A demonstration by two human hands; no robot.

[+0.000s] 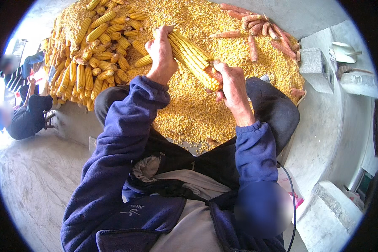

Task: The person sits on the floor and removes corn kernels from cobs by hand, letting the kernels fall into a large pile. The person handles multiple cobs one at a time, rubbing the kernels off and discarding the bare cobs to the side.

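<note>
Between my hands is a large ear of dried corn (190,56), tilted down to the right over a heap of loose kernels (189,113). My left hand (162,52) grips its upper end. At the lower end my right hand (230,80) has its thumb against the kernels and its fingers curled around the ear. A patch of bare reddish cob shows beside my right thumb, with kernel rows still on either side.
Unshelled corn ears (97,63) are piled at left. Stripped red cobs (261,26) lie at upper right near a concrete block (316,69). Two people sit at far left, one in dark clothing (28,116). A black cable (293,201) hangs beside my right side.
</note>
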